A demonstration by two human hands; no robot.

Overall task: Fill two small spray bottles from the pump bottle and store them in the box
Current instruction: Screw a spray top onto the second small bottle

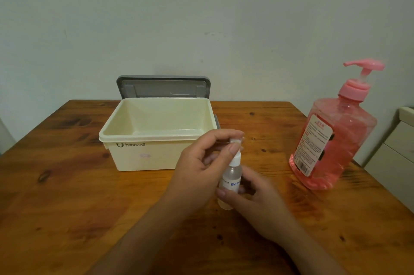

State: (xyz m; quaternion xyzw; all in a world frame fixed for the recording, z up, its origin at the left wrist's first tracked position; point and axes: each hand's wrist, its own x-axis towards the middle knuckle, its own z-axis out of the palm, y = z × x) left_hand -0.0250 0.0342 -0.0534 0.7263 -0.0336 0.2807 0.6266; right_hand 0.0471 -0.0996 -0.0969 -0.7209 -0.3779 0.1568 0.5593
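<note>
A small clear spray bottle (231, 176) with a blue-lettered label stands upright in the middle of the wooden table. My right hand (257, 205) grips its body from the right. My left hand (201, 167) pinches the white spray top (236, 142) between thumb and fingers. To the right stands the big pink pump bottle (333, 140), full of pink liquid, its nozzle pointing left. Behind my left hand sits the cream storage box (156, 135), open, with nothing visible inside. A second small bottle is not in view.
The box's grey lid (163, 87) stands upright against the wall behind it. The wooden table (67, 196) runs to the wall. A cream cabinet (398, 158) stands off the table's right edge.
</note>
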